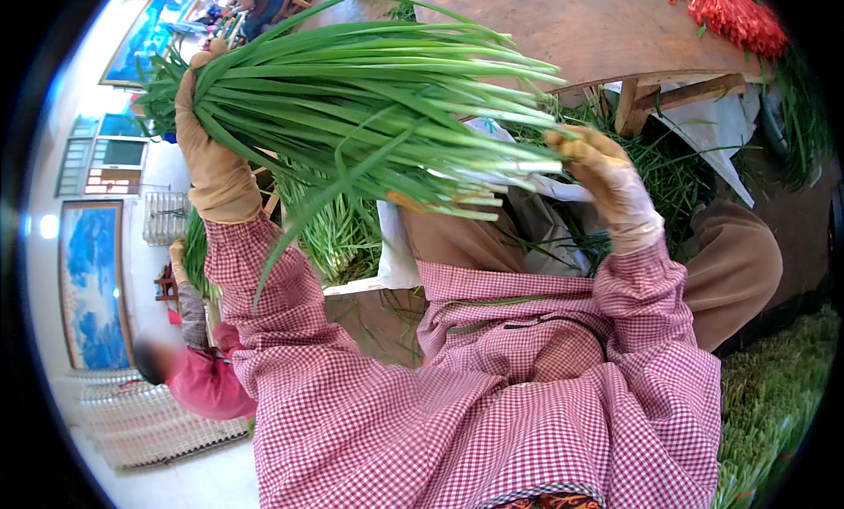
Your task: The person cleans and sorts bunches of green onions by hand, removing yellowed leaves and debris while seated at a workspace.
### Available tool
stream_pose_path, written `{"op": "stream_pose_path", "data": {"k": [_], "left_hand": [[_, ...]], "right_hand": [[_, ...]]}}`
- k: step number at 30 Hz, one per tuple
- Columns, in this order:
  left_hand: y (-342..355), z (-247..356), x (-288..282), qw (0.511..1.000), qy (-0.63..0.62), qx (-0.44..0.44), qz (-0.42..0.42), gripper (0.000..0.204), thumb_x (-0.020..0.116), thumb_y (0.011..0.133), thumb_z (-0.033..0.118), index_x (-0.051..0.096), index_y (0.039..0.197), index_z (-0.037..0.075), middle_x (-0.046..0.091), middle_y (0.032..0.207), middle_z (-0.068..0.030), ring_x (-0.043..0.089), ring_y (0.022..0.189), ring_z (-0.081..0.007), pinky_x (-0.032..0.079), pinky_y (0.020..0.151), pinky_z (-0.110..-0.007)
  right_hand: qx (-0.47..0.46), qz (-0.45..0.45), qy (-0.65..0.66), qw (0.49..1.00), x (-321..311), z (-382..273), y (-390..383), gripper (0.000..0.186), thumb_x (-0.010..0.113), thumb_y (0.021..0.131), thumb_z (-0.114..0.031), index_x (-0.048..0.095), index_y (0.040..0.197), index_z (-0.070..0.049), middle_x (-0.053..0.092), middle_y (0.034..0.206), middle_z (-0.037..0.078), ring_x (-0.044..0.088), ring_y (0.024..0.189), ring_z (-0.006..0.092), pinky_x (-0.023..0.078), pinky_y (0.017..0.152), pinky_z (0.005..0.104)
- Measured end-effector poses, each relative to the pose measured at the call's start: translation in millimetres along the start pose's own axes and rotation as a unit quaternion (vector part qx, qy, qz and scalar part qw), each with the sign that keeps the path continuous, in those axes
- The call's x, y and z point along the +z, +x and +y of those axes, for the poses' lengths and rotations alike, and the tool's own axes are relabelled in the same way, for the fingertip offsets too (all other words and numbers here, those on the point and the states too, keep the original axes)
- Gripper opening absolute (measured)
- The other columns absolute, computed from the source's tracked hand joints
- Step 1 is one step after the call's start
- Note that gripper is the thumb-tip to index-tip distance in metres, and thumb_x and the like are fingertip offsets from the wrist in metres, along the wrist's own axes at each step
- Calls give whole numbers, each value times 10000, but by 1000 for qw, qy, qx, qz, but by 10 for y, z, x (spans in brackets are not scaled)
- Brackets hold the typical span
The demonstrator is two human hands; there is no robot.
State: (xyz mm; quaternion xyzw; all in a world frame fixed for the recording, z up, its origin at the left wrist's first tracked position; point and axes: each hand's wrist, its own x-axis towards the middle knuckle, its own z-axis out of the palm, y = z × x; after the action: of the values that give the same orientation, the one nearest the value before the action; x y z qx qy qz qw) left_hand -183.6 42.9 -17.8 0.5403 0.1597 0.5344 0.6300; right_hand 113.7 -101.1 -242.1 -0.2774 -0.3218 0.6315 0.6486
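A large bunch of garlic chives point(352, 91) lies sideways in the air over my lap, green leaves to the left and pale stem ends to the right. My left hand point(195, 113), in a tan glove, is closed round the leafy end; part of its grip is hidden by the leaves. At the stem ends, my right hand point(602, 166) wears a pale glove, its fingers pinched together against the tips of a few stems. One long leaf droops from the bunch across my left sleeve.
A wooden table point(527, 21) stands ahead, with a bundle of red ties point(734, 17) at its far right. More chives point(338, 232) lie below the held bunch, and loose leaves point(664, 175) lie under the table. Cut greens point(778, 403) fill the right side. A person in pink point(207, 377) works at left.
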Motion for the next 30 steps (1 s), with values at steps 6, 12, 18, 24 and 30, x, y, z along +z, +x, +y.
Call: {"op": "stream_pose_path", "data": {"k": [6, 12, 18, 24, 30], "left_hand": [[103, 319, -285, 993, -97, -67, 19, 214, 441, 856, 114, 548, 979, -25, 550, 1077, -176, 516, 1031, -276, 424, 916, -424], [157, 334, -445, 993, 7, -28, 113, 204, 441, 854, 111, 546, 954, -32, 561, 1048, -185, 530, 1004, -283, 441, 895, -420], [222, 321, -96, 999, -5, -39, -6, 188, 415, 863, 107, 539, 912, -26, 568, 1024, -175, 553, 935, -245, 445, 886, -360], [360, 20, 144, 942, 269, 172, 105, 231, 326, 900, 141, 507, 907, -1, 572, 973, -156, 554, 903, -240, 470, 836, -340], [782, 290, -314, 982, 154, 94, 55, 221, 424, 841, -19, 449, 1061, -31, 535, 1070, -139, 545, 943, -194, 461, 869, -296]], "right_hand": [[224, 192, -702, 648, -974, 371, -355, 514, 574, 744, -411, 552, 1093, -34, 502, 1171, 164, 522, 1024, 286, 383, 891, 332], [79, -108, -93, 987, 297, 141, 280, 500, 564, 812, -290, 448, 1193, 12, 503, 1160, 103, 460, 1067, 173, 348, 923, 286], [49, -134, 194, 971, 610, -19, 559, 338, 607, 801, -264, 560, 1014, -6, 595, 963, 85, 546, 669, 98, 465, 591, 206], [37, -137, 228, 963, 272, -38, 639, 275, 531, 853, -287, 556, 968, -39, 483, 644, -34, 357, 455, 12, 298, 399, 151], [60, 152, -267, 950, -316, 148, 291, 208, 565, 829, -207, 592, 959, -46, 560, 752, -13, 474, 641, 42, 374, 548, 160]]}}
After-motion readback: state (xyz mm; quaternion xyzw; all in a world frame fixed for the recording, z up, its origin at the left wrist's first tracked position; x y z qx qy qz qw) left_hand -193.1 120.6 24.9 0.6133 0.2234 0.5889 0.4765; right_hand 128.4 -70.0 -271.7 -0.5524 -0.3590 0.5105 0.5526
